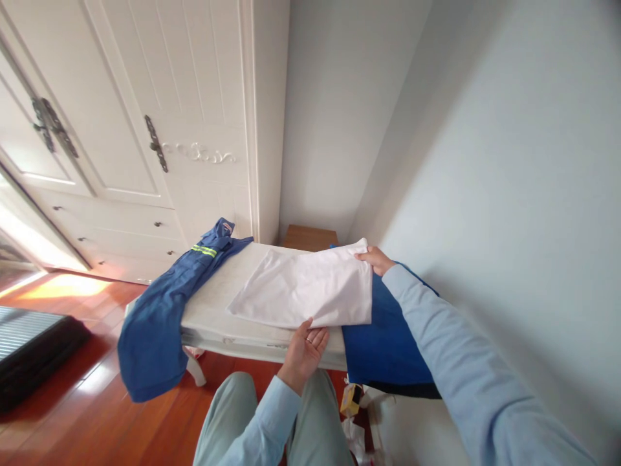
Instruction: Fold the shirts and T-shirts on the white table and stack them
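Note:
A white cloth (305, 288) lies spread on a white table (218, 317), its right part overlapping a royal blue cloth (383, 349). At the cloth's back right corner, my right hand (376, 259) pinches the edge between thumb and fingers. My left hand (305, 353) is palm up at the front edge, with the thumb on top of the fabric near the hem and the fingers below it. Blue work clothing (165, 310) with a yellow reflective stripe is draped over the table's left end.
A white wardrobe (194, 97) stands behind at the left. Grey walls rise behind and to the right. A brown wooden box (310, 238) is behind the table. On the floor are a dark case (43, 356) and a yellow box (350, 400).

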A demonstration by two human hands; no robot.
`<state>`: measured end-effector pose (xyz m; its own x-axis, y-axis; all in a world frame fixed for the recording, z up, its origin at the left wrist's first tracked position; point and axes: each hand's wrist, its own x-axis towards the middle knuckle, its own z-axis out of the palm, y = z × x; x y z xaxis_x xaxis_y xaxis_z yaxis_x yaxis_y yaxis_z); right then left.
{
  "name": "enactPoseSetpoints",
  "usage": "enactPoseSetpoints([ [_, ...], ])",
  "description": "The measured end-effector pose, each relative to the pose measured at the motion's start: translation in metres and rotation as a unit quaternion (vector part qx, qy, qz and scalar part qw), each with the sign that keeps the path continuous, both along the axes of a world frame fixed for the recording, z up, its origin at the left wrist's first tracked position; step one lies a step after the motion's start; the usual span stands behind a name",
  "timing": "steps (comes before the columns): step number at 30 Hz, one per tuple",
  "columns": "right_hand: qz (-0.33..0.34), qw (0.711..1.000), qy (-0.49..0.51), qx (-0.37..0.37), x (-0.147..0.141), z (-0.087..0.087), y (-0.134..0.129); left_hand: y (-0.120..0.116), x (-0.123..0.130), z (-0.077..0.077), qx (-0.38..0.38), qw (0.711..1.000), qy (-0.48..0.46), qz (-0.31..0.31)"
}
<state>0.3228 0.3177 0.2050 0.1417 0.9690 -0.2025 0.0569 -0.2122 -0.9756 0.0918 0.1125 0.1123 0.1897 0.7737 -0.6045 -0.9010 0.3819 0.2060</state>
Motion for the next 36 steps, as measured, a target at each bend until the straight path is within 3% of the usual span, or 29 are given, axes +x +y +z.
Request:
enactPoseSetpoints([
  [7, -0.075, 0.997, -0.024, 0.001, 0.056, 0.039, -0.003, 0.034, 0.026, 0.006, -0.016, 0.999, 0.036, 0.017],
  [12, -0.152, 0.988, -0.015, 0.022, 0.114, 0.051, -0.052, 0.075, 0.061, 0.018, 0.001, 0.994, 0.093, -0.050],
  [15, -0.207, 0.977, 0.012, 0.056, 0.143, 0.039, -0.103, 0.095, 0.087, 0.024, 0.003, 0.989, 0.115, -0.090],
  [18, -0.253, 0.963, 0.047, 0.083, 0.153, 0.009, -0.147, 0.100, 0.105, 0.025, -0.003, 0.985, 0.140, -0.099],
  [20, -0.245, 0.965, 0.078, 0.049, 0.150, -0.014, -0.162, 0.094, 0.108, 0.024, -0.008, 0.983, 0.148, -0.105],
  [22, -0.217, 0.967, 0.131, -0.009, 0.144, -0.031, -0.162, 0.085, 0.106, 0.021, -0.011, 0.983, 0.149, -0.108],
  [25, -0.166, 0.964, 0.190, -0.085, 0.136, -0.043, -0.142, 0.070, 0.091, 0.016, -0.020, 0.982, 0.154, -0.103],
  [29, -0.131, 0.969, 0.151, -0.147, 0.131, -0.047, -0.109, 0.062, 0.058, 0.010, -0.024, 0.983, 0.163, -0.081],
  [32, -0.122, 0.971, 0.138, -0.155, 0.129, -0.049, -0.097, 0.068, 0.025, 0.010, -0.009, 0.983, 0.179, -0.035],
  [36, -0.141, 0.969, 0.138, -0.148, 0.127, -0.056, -0.105, 0.091, -0.018, 0.015, 0.020, 0.973, 0.226, 0.035],
])
